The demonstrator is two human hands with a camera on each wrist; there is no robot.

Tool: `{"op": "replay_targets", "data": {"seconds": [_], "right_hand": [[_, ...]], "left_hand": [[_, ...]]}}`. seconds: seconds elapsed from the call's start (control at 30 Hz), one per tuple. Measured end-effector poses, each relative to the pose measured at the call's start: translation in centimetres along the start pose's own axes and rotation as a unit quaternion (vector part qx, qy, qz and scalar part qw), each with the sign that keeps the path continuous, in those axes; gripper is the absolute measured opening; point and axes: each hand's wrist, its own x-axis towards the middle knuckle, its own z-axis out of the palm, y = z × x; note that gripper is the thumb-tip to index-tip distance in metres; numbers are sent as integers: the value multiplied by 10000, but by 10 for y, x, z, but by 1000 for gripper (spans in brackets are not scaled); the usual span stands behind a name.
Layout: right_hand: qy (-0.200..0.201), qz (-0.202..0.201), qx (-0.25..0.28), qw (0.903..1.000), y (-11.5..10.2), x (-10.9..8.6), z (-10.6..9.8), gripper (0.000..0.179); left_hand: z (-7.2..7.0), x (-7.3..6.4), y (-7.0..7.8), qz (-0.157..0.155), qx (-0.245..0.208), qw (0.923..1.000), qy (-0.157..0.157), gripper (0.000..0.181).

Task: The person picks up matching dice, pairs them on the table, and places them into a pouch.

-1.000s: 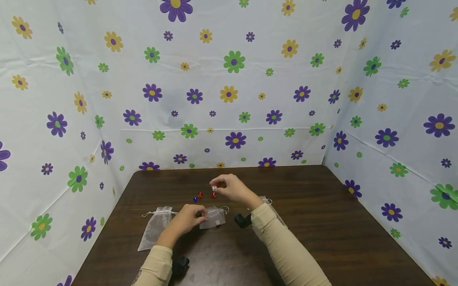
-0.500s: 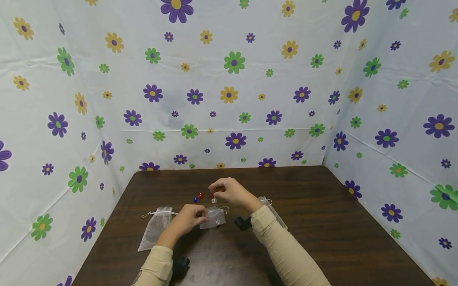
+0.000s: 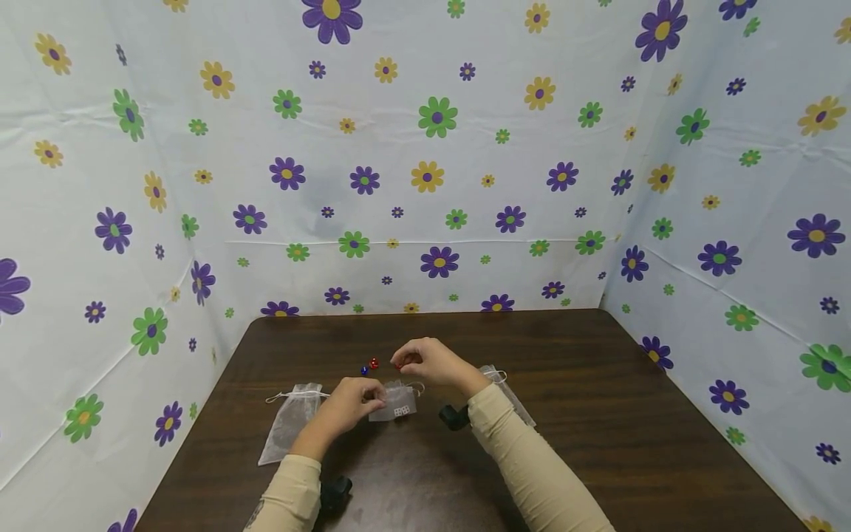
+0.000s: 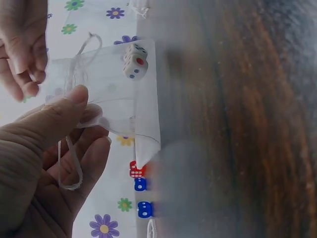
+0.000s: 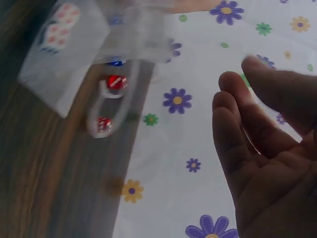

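Note:
My left hand pinches a small sheer white drawstring bag near its mouth, between thumb and fingers. Two white dice lie together in the bag's bottom, their pips showing through the mesh. The bag's cord loops hang past my fingers. Just above the bag's mouth hovers my right hand; in the right wrist view its thumb and fingers stand apart with nothing between them. On the table behind the bag are red dice and blue dice.
A flat sheer drawstring bag lies on the brown table to the left. Another sheer bag lies at the right, partly behind my right forearm. Flower-printed cloth walls off the back and sides of the table.
My right hand let a white die go, and it dropped into the bag beside the one there. The right hand stays over the bag; the left hand keeps its hold nearly still.

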Motion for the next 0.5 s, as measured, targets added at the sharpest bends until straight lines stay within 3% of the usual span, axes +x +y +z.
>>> {"op": "replay_targets", "data": {"seconds": [0.17,0.3,0.5], "right_hand": [[-433,118,-53,9990,6,-3,7,21],[-724,-69,-294,9969,10,-3,12,19],[-598,-234,-699,9955,7,-1,12,11]], "left_hand": [[-2,0,-1,19,-41,9999,142,9],[-4,0,-3,73,-35,9996,259,8],[-10,1,2,259,-19,9986,457,10]]}}
